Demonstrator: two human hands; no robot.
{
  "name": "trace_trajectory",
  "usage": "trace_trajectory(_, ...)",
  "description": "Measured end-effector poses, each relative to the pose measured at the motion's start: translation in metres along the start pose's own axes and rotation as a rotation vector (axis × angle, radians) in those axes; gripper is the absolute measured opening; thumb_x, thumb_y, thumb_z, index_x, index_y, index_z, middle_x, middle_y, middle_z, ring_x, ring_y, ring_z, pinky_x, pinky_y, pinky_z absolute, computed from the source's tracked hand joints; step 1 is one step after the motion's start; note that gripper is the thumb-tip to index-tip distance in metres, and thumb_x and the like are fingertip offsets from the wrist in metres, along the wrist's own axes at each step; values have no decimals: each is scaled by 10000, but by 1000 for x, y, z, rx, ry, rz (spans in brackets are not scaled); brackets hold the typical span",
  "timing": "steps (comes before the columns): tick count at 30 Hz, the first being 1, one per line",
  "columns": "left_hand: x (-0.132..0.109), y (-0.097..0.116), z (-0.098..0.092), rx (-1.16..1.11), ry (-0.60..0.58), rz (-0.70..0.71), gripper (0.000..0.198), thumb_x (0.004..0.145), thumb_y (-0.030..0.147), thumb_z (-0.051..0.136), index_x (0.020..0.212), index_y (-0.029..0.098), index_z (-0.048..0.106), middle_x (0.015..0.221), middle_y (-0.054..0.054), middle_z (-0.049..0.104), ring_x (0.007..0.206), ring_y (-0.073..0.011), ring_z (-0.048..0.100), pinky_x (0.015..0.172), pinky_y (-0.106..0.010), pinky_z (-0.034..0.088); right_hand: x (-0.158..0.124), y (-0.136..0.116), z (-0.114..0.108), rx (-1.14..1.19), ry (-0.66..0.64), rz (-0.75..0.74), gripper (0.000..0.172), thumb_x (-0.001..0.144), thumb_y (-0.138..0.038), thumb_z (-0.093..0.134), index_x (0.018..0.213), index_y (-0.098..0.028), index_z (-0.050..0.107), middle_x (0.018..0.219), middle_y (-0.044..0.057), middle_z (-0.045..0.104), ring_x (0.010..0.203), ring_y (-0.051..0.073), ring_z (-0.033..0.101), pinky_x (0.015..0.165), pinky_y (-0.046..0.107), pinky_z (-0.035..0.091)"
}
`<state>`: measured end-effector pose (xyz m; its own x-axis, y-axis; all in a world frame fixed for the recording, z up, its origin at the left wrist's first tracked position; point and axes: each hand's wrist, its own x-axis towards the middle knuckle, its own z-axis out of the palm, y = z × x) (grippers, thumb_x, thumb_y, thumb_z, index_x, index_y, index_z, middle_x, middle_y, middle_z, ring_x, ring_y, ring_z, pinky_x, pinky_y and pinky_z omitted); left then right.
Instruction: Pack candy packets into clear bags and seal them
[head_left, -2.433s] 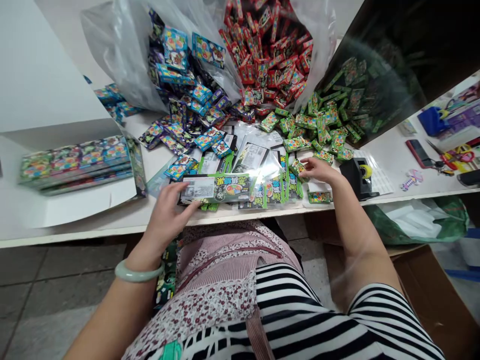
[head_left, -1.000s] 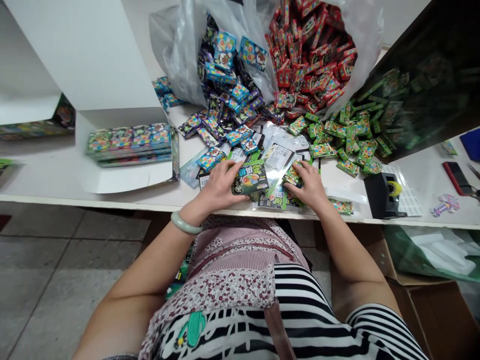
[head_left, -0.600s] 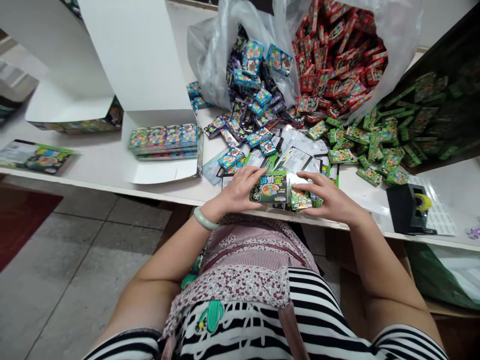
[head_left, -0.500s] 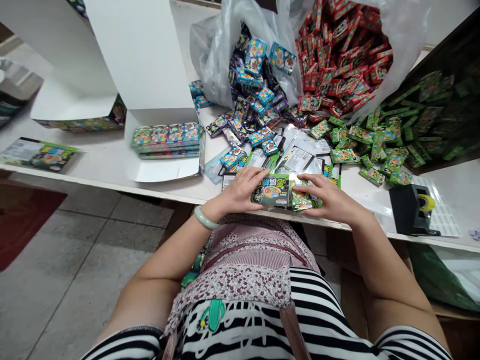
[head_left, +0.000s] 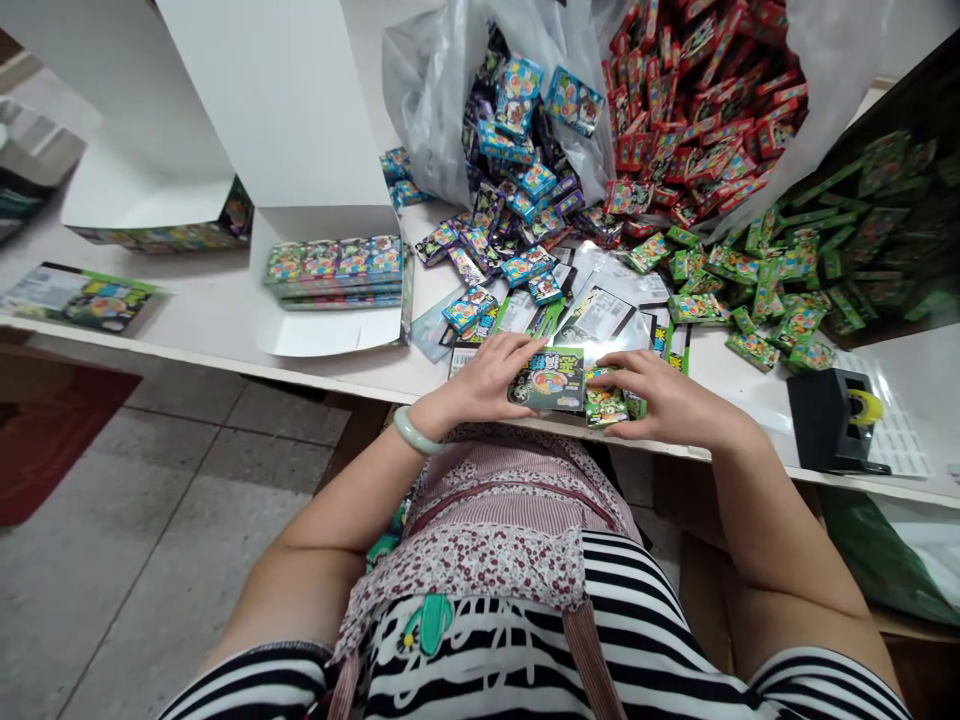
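At the front edge of the table my left hand [head_left: 487, 385] is closed on the left end of a flat, dark printed packet [head_left: 551, 380] with green edging. My right hand [head_left: 652, 395] has its thumb and fingers around a small green candy box [head_left: 606, 402], right beside the packet's right end. Whether the box touches the packet or is partly inside it, I cannot tell. Just behind my hands lie more flat printed packets [head_left: 600, 315] and loose small blue boxes [head_left: 469, 310].
Plastic bags hold blue and purple boxes [head_left: 517, 95] and red boxes [head_left: 675, 150]. Green boxes [head_left: 772, 285] spill from a dark container at right. A tape dispenser [head_left: 829, 420] stands at the front right. Left is an open white display carton [head_left: 330, 335] with stacked boxes.
The view has shifted slightly. My right hand and the green box sit a little lower against the packet, and both hands keep their hold.
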<state>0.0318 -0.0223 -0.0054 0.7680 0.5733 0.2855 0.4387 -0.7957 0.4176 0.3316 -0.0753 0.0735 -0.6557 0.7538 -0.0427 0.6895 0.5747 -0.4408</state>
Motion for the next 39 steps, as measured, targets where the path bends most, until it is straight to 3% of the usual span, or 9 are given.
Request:
trace_trajectory(9, -2, -2, -2, -98, -18, 92, 927, 801, 586, 724, 1535, 178, 330, 1334, -201, 527, 1219, -356, 521, 1037, -542, 466, 1, 14, 1, 198, -75, -67, 512, 796, -463, 765, 1260, -267, 677, 1394, 125, 578, 1287, 310, 547, 1084, 492, 455)
trace_trajectory(15, -2, 0, 1, -142, -21, 78, 926, 797, 618, 718, 1522, 171, 354, 1311, -200, 541, 1197, -347, 532, 1015, -542, 486, 6, 14, 6, 64, 6, 20, 492, 790, -371, 781, 1250, -237, 668, 1408, 158, 562, 1303, 347, 521, 1084, 561, 438)
trace_trajectory(19, -1, 0, 0, -166, 8, 46, 940, 790, 615, 729, 1529, 186, 338, 1343, -191, 524, 1244, -341, 517, 1042, -541, 478, 5, 14, 10, 62, 80, 14, 563, 817, -435, 764, 1330, -261, 612, 1472, 151, 514, 1354, 336, 487, 1112, 565, 419)
trace_trajectory(25, 1, 1, -5, -184, -58, 37, 925, 777, 605, 747, 1509, 174, 382, 1329, -195, 568, 1208, -343, 553, 1028, -531, 485, 2, 21, 14, 58, 14, 20, 621, 788, -488, 789, 1335, -251, 615, 1457, 171, 532, 1344, 353, 508, 1087, 565, 451)
trace_trajectory(28, 4, 4, -1, -193, -47, 14, 914, 773, 588, 759, 1504, 186, 387, 1330, -186, 579, 1203, -340, 559, 1023, -534, 487, 7, 21, 22, 27, 40, 31, 665, 762, -503, 808, 1338, -237, 610, 1442, 179, 542, 1321, 370, 523, 1081, 582, 453)
trace_trajectory(31, 6, 7, 5, -187, -10, -31, 895, 773, 580, 760, 1492, 186, 401, 1341, -186, 574, 1223, -339, 550, 1034, -536, 483, 13, 18, 35, 19, 121, 64, 811, 744, -489, 827, 1440, -224, 505, 1465, 194, 512, 1350, 378, 495, 1105, 600, 429)
trace_trajectory(34, 4, 9, 8, -135, 19, -63, 886, 778, 568, 757, 1488, 171, 408, 1369, -197, 557, 1269, -351, 527, 1077, -544, 454, 14, 15, 43, 69, 215, 96, 937, 776, -474, 803, 1549, -256, 320, 1564, 180, 398, 1457, 354, 381, 1156, 589, 384)
trace_trajectory(36, 1, 8, 8, -81, 41, -67, 897, 775, 554, 762, 1495, 161, 398, 1398, -205, 539, 1299, -362, 510, 1099, -553, 433, 12, 13, 43, 91, 306, 119, 875, 817, -478, 762, 1540, -266, 318, 1533, 164, 448, 1459, 347, 379, 1155, 594, 378)
trace_trajectory(39, 0, 6, 9, -21, 80, -51, 924, 762, 542, 776, 1499, 142, 389, 1406, -215, 534, 1307, -374, 507, 1108, -558, 421, 10, 6, 40, 97, 385, 131, 593, 910, -443, 654, 1440, -269, 454, 1245, 116, 685, 1354, 343, 497, 1128, 624, 371)
